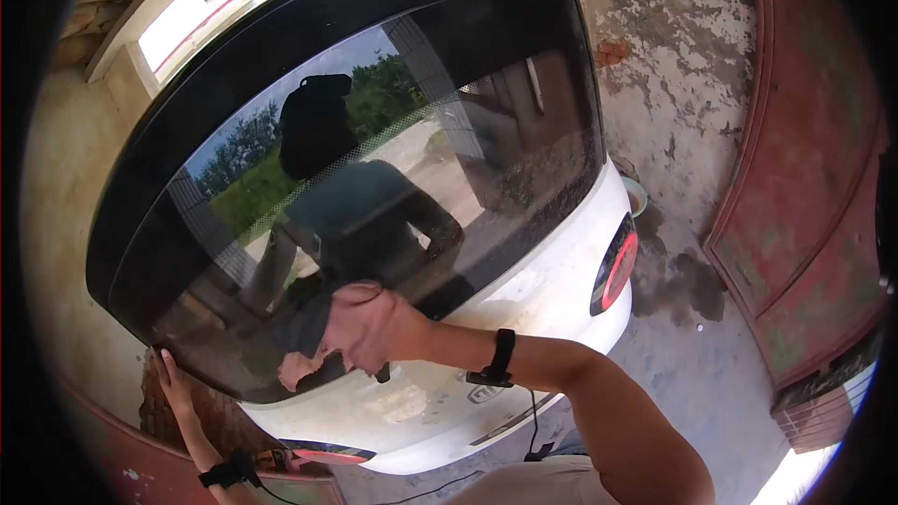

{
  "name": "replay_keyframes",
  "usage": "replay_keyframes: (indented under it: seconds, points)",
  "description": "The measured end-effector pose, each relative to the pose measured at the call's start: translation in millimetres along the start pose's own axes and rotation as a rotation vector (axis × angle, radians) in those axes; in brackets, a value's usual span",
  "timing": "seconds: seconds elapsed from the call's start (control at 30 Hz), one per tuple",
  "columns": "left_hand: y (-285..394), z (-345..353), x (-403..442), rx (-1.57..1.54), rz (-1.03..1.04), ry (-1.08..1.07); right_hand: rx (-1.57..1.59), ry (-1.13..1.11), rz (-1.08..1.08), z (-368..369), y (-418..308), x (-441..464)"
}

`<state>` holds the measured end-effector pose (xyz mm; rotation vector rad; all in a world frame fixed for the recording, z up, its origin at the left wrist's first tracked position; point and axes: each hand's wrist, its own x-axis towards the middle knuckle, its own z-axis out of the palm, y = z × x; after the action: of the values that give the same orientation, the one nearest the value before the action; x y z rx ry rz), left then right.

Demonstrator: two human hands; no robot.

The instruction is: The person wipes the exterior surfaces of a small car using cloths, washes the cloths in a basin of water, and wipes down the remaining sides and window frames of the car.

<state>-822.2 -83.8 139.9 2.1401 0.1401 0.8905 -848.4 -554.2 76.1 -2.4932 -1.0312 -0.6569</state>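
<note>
Right hand [407,326] gripped cloth [352,335] against rear window [374,182]; left hand [173,383] lay open, far left; flat, even pressure seemed best.

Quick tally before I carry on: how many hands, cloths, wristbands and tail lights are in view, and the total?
Hands: 2
Cloth: 1
Wristbands: 2
Tail lights: 2
Total: 7

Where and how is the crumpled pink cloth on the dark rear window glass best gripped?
Probably by the bunched upper part of the crumpled pink cloth, from the picture's right, where the right hand is: folds gather there, while its lower-left edge spreads loose.
</note>
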Motion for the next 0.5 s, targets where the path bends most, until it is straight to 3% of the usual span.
replay_keyframes:
  seconds: [0.03, 0.07, 0.1, 0.13, 0.17, 0.2, 0.23, 0.27, 0.3, 0.33, 0.4, 0.43, 0.47, 0.5]
  points:
    - [-10.7, -7.3, 4.5, -0.209, -0.096, -0.030, 0.094, 0.214, 0.066, -29.5, 28.0, -27.0]
    - [-14.1, -13.6, 5.8, -0.415, -0.193, -0.058, -0.029, 0.480, 0.115, -59.9, 55.8, -48.3]
    - [0.9, -17.9, 1.6, -0.365, -0.305, -0.061, -0.157, 0.745, 0.163, -86.2, 82.2, -68.9]
    - [-1.3, -17.3, 3.1, -0.357, -0.310, -0.064, 0.032, 0.899, 0.275, -101.3, 102.7, -94.7]
    - [-4.8, -17.8, 8.7, -0.324, -0.317, -0.041, -0.374, 0.993, 0.318, -91.5, 150.5, -122.2]
    - [-5.8, -19.0, 11.8, -0.288, -0.322, -0.021, -0.332, 0.852, 0.278, -78.7, 203.6, -156.0]
    - [-4.8, -18.7, 11.3, -0.286, -0.324, -0.023, -0.534, 0.986, 0.338, -73.1, 239.0, -174.0]
    - [-3.8, -17.8, 11.2, -0.300, -0.302, 0.000, -0.060, 1.072, 0.749, -75.4, 236.6, -184.3]
    - [-2.8, -18.1, 11.2, -0.314, -0.282, 0.024, -0.084, 1.129, 0.746, -72.9, 272.3, -203.2]
    - [-10.2, -17.5, 14.6, -0.315, -0.290, 0.030, 0.169, 0.626, 1.125, -62.8, 302.3, -235.5]
    - [-31.9, -17.1, 23.9, -0.298, -0.178, 0.012, -0.205, 1.274, 0.783, -60.9, 262.7, -186.4]
    - [-11.7, -7.2, 9.0, -0.297, -0.185, 0.059, -0.084, 1.209, 0.890, -47.9, 241.3, -173.5]
    - [-15.2, -5.1, 9.6, -0.270, -0.158, 0.067, -0.041, 1.252, 0.811, -45.2, 199.3, -147.4]
    - [-9.1, -1.5, 5.6, -0.287, -0.163, 0.067, -0.324, 1.231, 0.810, -21.4, 160.7, -124.5]
